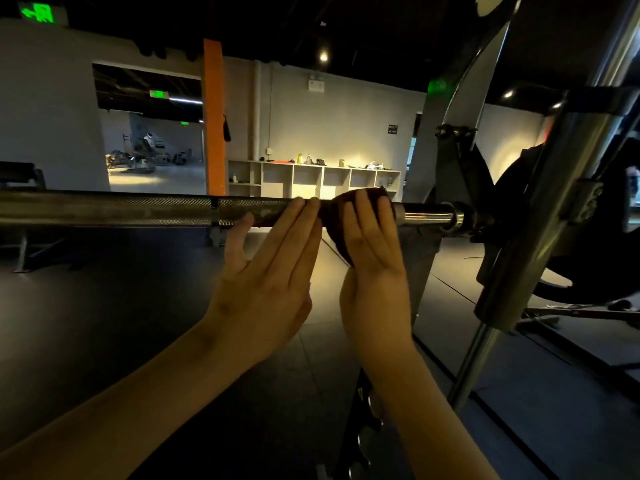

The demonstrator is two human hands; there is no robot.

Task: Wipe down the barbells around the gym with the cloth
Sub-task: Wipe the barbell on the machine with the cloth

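A knurled steel barbell [138,211] runs across the view at chest height, its right end held in a rack. A dark reddish-brown cloth [337,209] is draped over the bar near that end. My right hand [374,258] lies over the cloth with straight fingers, pressing it against the bar. Just to its left, my left hand [273,265] rests on the bare bar, its fingers straight over the top and the thumb under the shaft.
The rack's chrome upright [540,237] and a black weight plate [595,233] stand close on the right. A white cubby shelf [311,178] and an orange pillar [214,116] are behind the bar. Dark rubber floor [121,306] lies below.
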